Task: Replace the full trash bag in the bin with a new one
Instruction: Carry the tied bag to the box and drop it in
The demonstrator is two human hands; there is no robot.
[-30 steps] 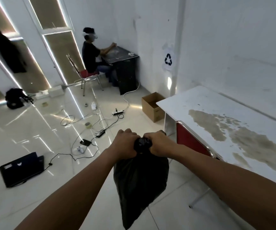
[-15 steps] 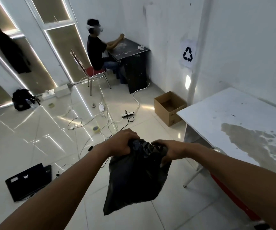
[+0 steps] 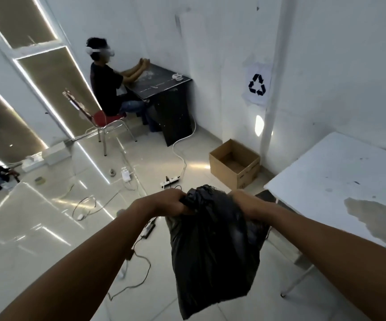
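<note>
A black plastic trash bag [image 3: 212,253] hangs in the air in front of me, over the tiled floor. My left hand [image 3: 164,202] grips the left side of its bunched top and my right hand [image 3: 247,202] grips the right side. The bag's mouth is pulled a little apart between the two hands. The bag hangs limp with a crumpled lower end. No bin is in view.
A white table [image 3: 340,181] with a worn stain stands to my right. An open cardboard box [image 3: 233,165] sits on the floor by the wall under a recycling sign [image 3: 257,85]. Cables and a power strip [image 3: 170,181] lie ahead. A person [image 3: 108,89] sits at a black desk [image 3: 164,98].
My hands have moved apart at the bag's top, which was gathered into one knot between them. The view has swung to the left, so the table sits farther right.
</note>
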